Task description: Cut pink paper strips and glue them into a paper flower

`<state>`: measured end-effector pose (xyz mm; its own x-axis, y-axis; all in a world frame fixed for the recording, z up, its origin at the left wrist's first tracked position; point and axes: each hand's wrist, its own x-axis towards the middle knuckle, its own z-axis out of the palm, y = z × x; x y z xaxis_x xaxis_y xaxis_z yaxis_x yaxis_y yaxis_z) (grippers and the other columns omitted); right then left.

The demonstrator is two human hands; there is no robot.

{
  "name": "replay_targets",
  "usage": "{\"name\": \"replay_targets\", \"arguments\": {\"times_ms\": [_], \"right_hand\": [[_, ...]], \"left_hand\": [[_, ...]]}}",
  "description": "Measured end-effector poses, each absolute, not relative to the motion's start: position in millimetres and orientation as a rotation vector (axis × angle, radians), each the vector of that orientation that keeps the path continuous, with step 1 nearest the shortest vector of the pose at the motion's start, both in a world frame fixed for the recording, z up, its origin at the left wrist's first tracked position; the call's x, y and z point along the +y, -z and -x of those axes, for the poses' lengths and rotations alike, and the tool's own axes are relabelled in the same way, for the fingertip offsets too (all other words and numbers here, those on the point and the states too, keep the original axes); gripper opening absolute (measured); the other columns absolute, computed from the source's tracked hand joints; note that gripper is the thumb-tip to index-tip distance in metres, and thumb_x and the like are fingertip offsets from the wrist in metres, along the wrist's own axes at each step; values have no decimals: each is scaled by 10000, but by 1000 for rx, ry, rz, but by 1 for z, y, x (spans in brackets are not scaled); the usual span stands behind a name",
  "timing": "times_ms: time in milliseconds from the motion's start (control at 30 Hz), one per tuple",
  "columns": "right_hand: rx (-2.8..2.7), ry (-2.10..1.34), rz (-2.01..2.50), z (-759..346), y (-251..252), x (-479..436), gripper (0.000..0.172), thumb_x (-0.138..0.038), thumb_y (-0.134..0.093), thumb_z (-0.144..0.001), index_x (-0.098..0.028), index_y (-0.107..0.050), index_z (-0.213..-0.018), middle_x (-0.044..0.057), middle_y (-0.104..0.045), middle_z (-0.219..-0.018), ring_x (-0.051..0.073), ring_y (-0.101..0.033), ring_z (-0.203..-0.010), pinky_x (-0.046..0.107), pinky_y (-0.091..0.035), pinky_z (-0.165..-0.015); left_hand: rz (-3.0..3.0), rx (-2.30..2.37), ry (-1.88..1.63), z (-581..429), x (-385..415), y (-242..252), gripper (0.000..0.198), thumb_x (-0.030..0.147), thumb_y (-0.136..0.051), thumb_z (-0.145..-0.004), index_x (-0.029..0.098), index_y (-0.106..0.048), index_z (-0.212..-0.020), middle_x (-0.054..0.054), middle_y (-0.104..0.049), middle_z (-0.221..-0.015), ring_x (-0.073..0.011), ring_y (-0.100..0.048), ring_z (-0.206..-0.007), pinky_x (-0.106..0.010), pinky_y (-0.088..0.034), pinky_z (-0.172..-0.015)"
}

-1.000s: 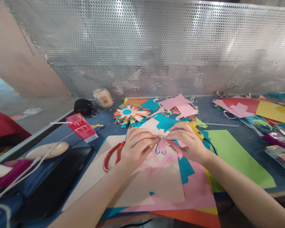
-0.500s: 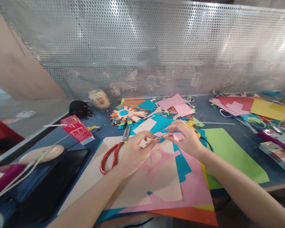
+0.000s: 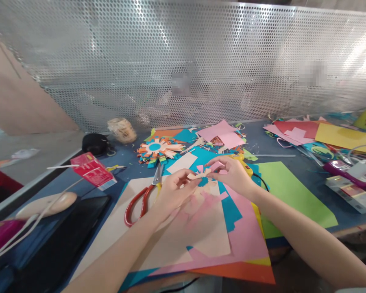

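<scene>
Between my hands is a small paper flower (image 3: 203, 180) with a blue centre and cream and pink petals. My left hand (image 3: 178, 185) pinches its left side between thumb and fingers. On the other side, my right hand (image 3: 232, 173) grips the pink and cream petals. Under them lies a large cream sheet (image 3: 152, 248) with pink paper strips (image 3: 198, 207) scattered on it. Red-handled scissors (image 3: 144, 201) rest beside my left hand, blades pointing away. A yellow glue gun (image 3: 244, 166) lies partly hidden behind my right hand.
Finished-looking paper flowers (image 3: 155, 147) sit in a pile beyond the scissors. A green sheet (image 3: 293, 199) lies at right, near coloured paper (image 3: 338, 136) and a small box (image 3: 352, 193). At left are a red drink carton (image 3: 93, 169), a phone-like black slab (image 3: 64, 236) and a perforated metal panel (image 3: 201, 61) behind.
The paper flower has tilted, so its blue centre and petals show more plainly. My hands stay on its two sides. The whole view has shifted slightly.
</scene>
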<state>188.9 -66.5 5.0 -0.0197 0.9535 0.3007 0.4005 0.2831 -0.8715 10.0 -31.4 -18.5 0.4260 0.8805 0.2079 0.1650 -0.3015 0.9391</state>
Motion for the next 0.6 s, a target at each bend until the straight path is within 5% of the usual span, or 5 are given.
{"name": "replay_targets", "arguments": {"times_ms": [200, 467, 600], "right_hand": [[-1646, -177, 1129, -193, 2, -66, 112, -217, -613, -754, -208, -585, -863, 32, -632, -832, 149, -601, -791, 293, -498, -721], [-2086, 693, 642, -200, 0, -76, 280, -76, -394, -848, -205, -547, -1044, 74, -624, -892, 153, -568, -908, 309, -487, -780], [-2136, 815, 544, -199, -4, -77, 289, -58, -350, -851, -157, -515, -1067, 79, -618, -866, 155, -548, -913, 317, -492, -776]], "left_hand": [[-1966, 1128, -1190, -9, -31, 14, 293, 371, -647, -686, 207, -571, -918, 30, -486, -662, -124, -439, -615, -243, -363, -588], [-1100, 720, -821, -12, -29, 9, 557, 605, -474, -737, 194, -481, -1112, 36, -532, -591, -143, -538, -545, -277, -431, -546], [-1026, 696, -923, -13, -34, 4, 612, 393, -704, -648, 237, -456, -1184, 38, -591, -714, -122, -589, -660, -249, -465, -628]]}}
